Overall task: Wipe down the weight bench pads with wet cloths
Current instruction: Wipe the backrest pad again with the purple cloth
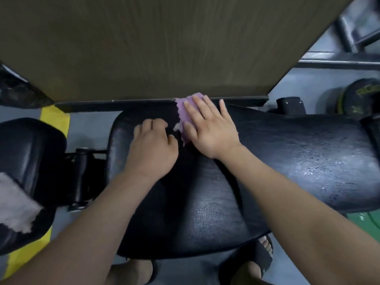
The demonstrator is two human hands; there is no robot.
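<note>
One purple cloth (pixel 186 112) lies at the far edge of the long black bench pad (pixel 287 157), pressed flat under the straight fingers of the right hand (pixel 209 128), which pins it rather than grasps it. Just beside it, the left hand (pixel 153 145) rests on the pad, fingers curled, nothing visible in it. A pale cloth (pixel 14 204) sits on the separate seat pad (pixel 30 145) to the left. Wiping appears under way; the next stroke likely calls for steady downward pressure across the pad's left end.
</note>
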